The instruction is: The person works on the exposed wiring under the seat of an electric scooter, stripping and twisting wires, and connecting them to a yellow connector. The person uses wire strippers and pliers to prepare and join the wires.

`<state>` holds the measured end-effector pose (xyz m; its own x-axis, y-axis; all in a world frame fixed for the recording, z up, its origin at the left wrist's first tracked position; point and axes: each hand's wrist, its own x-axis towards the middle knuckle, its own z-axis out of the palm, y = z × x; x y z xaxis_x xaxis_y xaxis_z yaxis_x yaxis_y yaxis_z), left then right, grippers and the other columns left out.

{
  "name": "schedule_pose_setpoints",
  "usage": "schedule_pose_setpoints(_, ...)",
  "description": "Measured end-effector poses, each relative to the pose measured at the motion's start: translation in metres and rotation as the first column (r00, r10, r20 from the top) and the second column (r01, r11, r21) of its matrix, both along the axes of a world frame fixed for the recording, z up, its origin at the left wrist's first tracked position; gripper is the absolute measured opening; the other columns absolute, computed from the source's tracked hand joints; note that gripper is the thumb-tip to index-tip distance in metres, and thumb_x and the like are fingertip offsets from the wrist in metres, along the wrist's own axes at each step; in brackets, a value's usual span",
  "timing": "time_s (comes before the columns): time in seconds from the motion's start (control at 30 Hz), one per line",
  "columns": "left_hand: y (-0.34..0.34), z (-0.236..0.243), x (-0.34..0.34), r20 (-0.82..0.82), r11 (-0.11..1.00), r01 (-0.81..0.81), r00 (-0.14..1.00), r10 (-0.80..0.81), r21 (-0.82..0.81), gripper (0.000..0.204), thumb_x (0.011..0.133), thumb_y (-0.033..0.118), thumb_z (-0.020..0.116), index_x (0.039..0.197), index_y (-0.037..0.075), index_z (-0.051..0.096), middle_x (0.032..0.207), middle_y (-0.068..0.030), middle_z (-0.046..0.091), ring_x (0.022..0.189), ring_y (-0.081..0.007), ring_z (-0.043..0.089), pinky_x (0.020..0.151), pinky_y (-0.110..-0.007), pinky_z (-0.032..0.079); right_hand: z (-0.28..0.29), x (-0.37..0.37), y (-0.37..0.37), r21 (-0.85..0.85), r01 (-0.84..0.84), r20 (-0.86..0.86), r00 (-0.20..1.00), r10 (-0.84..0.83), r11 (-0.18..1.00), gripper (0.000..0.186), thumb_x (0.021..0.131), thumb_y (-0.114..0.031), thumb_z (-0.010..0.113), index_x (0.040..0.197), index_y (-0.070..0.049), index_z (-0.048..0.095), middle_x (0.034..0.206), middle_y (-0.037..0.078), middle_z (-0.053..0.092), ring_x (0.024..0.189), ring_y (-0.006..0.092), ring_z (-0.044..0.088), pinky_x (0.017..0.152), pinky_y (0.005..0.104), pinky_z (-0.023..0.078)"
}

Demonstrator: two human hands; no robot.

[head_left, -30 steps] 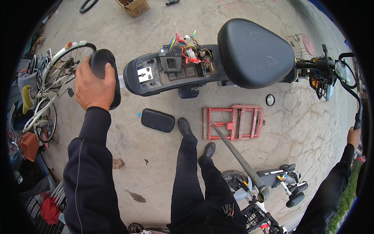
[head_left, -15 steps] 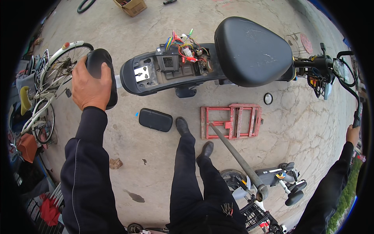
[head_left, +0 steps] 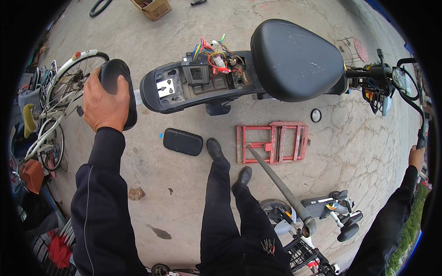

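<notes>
- The person's left hand [head_left: 107, 105] lies across a padded black backrest [head_left: 131, 99], thumb on one side and fingers bent over the other, clasping it.
- That backrest sits just past the rear end of a black scooter [head_left: 251, 89], with a pale strip [head_left: 138, 98] between them.
- Over at my far right, the right hand [head_left: 417, 157] wraps round the handlebar grip [head_left: 421, 139], its fingertips hidden from me.
- The scooter's rear tray [head_left: 184, 109] is uncovered: a silver plate [head_left: 165, 88] sits by its rear edge, a black box [head_left: 198, 73] further along, and coloured wires [head_left: 215, 59] spill near its far edge and front end.
- A broad, scuffed black seat [head_left: 299, 62] covers the part ahead of the tray.
- On the concrete ground [head_left: 354, 152], a flat black pad [head_left: 183, 141] lies beside the person's shoe [head_left: 214, 148], near a red metal frame [head_left: 273, 138] with a long pole [head_left: 281, 187].
</notes>
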<state>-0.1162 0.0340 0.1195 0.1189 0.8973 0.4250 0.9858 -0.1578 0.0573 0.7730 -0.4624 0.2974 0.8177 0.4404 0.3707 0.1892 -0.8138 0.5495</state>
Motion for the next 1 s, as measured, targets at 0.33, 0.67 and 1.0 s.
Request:
schedule_pose_setpoints(0.33, 0.001, -0.001, -0.002, -0.01, 1.0, 0.023, 1.0, -0.023, 0.011, 0.058, 0.089, 0.04, 0.075, 0.137, 0.01, 0.062, 0.132, -0.013, 0.067, 0.121, -0.0339, 0.066, 0.101, -0.045, 0.053, 0.001, 0.003, 0.0, -0.001, 0.016, -0.019, 1.0, -0.016, 1.0, 0.059, 0.1, -0.041, 0.056, 0.138, 0.004, 0.053, 0.128, 0.036, 0.066, 0.12, 0.0523, 0.064, 0.104, 0.0565, 0.051)
schedule_pose_setpoints(0.67, 0.002, -0.002, -0.002, -0.01, 1.0, 0.009, 1.0, -0.009, 0.004, 0.058, 0.089, 0.04, 0.075, 0.138, 0.011, 0.062, 0.133, -0.0134, 0.066, 0.121, -0.0344, 0.066, 0.1, -0.046, 0.054, 0.0, 0.007, -0.002, -0.005, 0.01, -0.015, 1.0, -0.01, 1.0, 0.061, 0.099, -0.042, 0.056, 0.14, 0.003, 0.052, 0.13, 0.036, 0.065, 0.12, 0.052, 0.064, 0.105, 0.0561, 0.05)
schedule_pose_setpoints(1.0, 0.002, -0.001, -0.002, -0.009, 1.0, 0.009, 1.0, -0.009, -0.001, 0.058, 0.089, 0.04, 0.075, 0.137, 0.01, 0.062, 0.134, -0.0137, 0.066, 0.122, -0.0343, 0.066, 0.1, -0.046, 0.054, 0.001, 0.005, -0.001, -0.007, 0.03, -0.006, 1.0, -0.03, 1.0, 0.061, 0.099, -0.041, 0.056, 0.141, 0.003, 0.052, 0.13, 0.035, 0.065, 0.121, 0.0516, 0.063, 0.106, 0.0558, 0.05)
